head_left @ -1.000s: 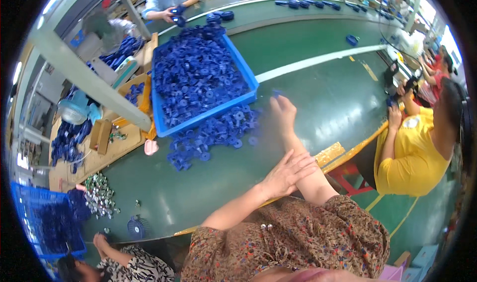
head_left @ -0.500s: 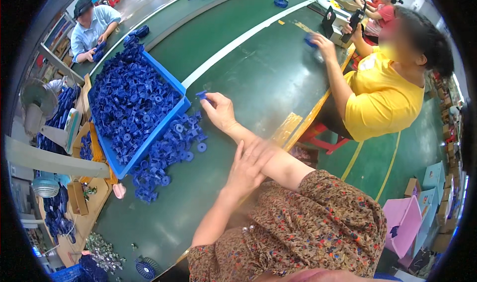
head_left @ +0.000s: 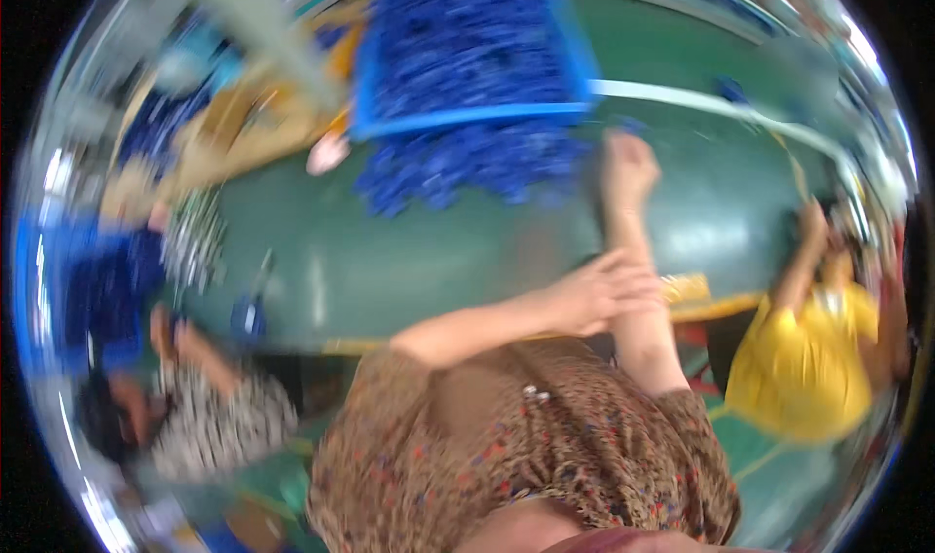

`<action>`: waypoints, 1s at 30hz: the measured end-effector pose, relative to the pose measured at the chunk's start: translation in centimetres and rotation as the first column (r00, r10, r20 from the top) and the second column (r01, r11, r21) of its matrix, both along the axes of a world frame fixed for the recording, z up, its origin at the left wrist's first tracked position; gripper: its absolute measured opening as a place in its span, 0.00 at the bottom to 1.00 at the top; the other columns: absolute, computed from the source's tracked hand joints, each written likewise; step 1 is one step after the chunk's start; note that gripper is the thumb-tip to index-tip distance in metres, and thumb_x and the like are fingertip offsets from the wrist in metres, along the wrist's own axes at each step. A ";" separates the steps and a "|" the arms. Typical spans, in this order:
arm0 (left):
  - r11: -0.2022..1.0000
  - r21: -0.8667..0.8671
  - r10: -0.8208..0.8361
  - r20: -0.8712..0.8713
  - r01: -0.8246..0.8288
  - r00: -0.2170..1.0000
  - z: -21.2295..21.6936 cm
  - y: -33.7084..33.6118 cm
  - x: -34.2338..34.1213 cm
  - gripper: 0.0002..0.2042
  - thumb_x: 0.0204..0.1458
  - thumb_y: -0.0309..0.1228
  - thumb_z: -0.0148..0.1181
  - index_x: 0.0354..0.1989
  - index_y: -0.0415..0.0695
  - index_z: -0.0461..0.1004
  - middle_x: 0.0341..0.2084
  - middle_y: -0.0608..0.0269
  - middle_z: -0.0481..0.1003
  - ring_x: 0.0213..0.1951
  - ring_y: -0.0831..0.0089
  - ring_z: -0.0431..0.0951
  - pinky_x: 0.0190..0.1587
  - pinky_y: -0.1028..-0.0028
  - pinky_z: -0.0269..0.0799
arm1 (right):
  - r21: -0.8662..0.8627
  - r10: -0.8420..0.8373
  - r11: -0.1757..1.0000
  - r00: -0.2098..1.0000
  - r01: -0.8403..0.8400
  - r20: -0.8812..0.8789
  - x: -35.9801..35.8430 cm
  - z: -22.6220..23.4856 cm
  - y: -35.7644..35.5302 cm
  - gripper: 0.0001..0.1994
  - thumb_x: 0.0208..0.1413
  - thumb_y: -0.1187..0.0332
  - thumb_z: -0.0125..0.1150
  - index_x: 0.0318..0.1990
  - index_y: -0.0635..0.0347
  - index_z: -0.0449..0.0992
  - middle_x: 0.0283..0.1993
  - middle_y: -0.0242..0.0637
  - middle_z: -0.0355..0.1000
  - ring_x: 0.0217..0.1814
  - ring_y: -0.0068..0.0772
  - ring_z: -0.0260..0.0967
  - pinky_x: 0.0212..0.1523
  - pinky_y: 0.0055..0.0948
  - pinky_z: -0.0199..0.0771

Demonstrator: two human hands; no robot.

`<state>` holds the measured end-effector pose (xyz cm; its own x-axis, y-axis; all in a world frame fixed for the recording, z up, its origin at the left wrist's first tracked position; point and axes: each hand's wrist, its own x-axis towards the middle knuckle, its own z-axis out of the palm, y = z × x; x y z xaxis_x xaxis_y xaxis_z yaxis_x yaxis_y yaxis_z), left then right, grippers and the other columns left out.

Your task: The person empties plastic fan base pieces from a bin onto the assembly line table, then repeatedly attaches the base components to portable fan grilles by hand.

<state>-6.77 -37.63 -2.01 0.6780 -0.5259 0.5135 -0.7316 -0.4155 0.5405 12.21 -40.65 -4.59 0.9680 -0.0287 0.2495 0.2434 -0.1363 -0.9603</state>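
Note:
The picture is smeared by motion. My right hand [head_left: 628, 168] reaches out flat over the green table [head_left: 438, 251], just right of a loose heap of small blue plastic parts [head_left: 458, 164]. A blurred blue bit lies at its fingertips; whether it is held cannot be told. My left hand [head_left: 599, 295] rests on my right forearm near the table's front edge and holds nothing. Behind the heap stands a blue crate [head_left: 575, 66] full of the same blue parts.
A person in a yellow top [head_left: 799, 368] sits at the right. Another person in a patterned top [head_left: 214, 417] sits at the lower left. Cardboard boxes [head_left: 243, 134] and blue bins [head_left: 68, 290] crowd the left side. A white stripe [head_left: 701, 100] crosses the table.
The view has swung and blurred. My right hand stays stretched out by the blue heap and my left hand stays on my right forearm.

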 end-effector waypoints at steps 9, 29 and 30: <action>0.845 -0.037 0.534 -0.012 -0.534 0.845 -1.1 8.0 -7.1 0.30 0.50 0.35 0.67 0.63 0.46 0.68 0.59 0.51 0.70 0.64 0.51 0.67 0.66 0.51 0.63 | 0.107 0.515 0.857 0.828 -0.504 -0.223 2.6 -0.8 -3.7 0.17 0.66 0.66 0.64 0.56 0.69 0.77 0.37 0.27 0.74 0.25 0.13 0.60 0.24 0.18 0.60; -0.662 0.016 0.715 0.313 -0.749 -0.625 -1.8 24.7 -34.1 0.16 0.52 0.30 0.65 0.50 0.42 0.78 0.51 0.53 0.76 0.54 0.51 0.70 0.59 0.56 0.65 | -0.092 0.531 0.801 0.772 -0.592 -0.349 0.8 0.4 -9.0 0.13 0.64 0.68 0.65 0.52 0.65 0.80 0.40 0.30 0.79 0.22 0.11 0.60 0.20 0.17 0.59; -0.673 0.019 0.704 0.321 -0.739 -0.633 -2.0 25.2 -34.0 0.16 0.53 0.32 0.65 0.50 0.43 0.78 0.51 0.52 0.76 0.54 0.51 0.70 0.60 0.56 0.65 | -0.154 0.528 0.787 0.782 -0.597 -0.332 -0.3 1.3 -9.5 0.13 0.63 0.66 0.67 0.49 0.66 0.81 0.31 0.26 0.76 0.21 0.11 0.59 0.20 0.17 0.59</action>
<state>-40.80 -12.47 -4.04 0.0772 0.7160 0.6938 0.8945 -0.3571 0.2690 11.92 -50.19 -3.26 0.8188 0.5678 -0.0847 0.0988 -0.2846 -0.9535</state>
